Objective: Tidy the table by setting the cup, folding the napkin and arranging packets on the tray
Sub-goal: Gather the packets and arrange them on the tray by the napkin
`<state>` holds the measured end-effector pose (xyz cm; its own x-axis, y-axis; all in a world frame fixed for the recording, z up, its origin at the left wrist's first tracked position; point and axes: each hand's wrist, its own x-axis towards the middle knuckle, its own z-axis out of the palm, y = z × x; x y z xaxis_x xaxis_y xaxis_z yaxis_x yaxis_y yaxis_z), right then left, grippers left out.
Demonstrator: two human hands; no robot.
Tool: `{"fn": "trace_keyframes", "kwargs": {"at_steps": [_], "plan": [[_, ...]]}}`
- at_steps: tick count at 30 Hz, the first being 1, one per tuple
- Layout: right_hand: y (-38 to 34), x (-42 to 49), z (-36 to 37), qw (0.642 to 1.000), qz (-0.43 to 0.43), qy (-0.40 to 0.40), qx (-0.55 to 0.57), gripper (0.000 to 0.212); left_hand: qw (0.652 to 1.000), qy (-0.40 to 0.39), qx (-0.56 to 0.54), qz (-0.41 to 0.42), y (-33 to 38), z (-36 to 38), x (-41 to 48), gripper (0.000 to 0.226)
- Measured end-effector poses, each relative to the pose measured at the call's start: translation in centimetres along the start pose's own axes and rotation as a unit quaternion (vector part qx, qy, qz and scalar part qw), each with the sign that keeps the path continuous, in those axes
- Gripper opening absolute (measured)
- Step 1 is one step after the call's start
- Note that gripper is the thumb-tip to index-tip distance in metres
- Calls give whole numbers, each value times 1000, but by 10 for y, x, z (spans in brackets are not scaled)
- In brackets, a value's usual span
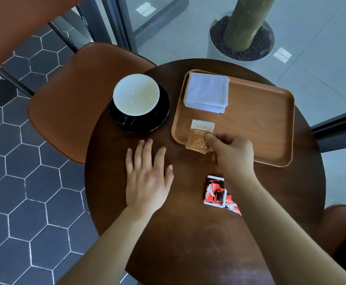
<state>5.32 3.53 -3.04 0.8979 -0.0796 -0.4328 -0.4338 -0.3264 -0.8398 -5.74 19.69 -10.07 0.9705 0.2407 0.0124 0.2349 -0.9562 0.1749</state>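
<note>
A wooden tray (260,120) lies on the right of the round dark table (168,233). A folded white napkin (207,92) sits in the tray's far left corner. My right hand (231,153) pinches a brown packet (199,136) that lies across the tray's near left rim. Two red, black and white packets (217,192) lie on the table near my right wrist, partly hidden by my forearm. The white cup (136,94) stands on a black saucer (159,118) left of the tray. My left hand (147,175) rests flat on the table with fingers spread.
A brown chair (75,99) stands at the table's left side, and another chair's edge (345,223) shows at the right. A white planter with a trunk (240,38) stands on the floor beyond the table.
</note>
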Motion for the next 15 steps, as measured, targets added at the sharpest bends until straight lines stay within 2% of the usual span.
{"fn": "trace_keyframes", "kwargs": {"at_steps": [9,15], "plan": [[-21,37,22,998,9,-24,-57,21,1000,0,24,2,0,2,2,51],[-15,43,28,994,13,-42,-101,11,999,16,28,3,0,5,2,50]]}}
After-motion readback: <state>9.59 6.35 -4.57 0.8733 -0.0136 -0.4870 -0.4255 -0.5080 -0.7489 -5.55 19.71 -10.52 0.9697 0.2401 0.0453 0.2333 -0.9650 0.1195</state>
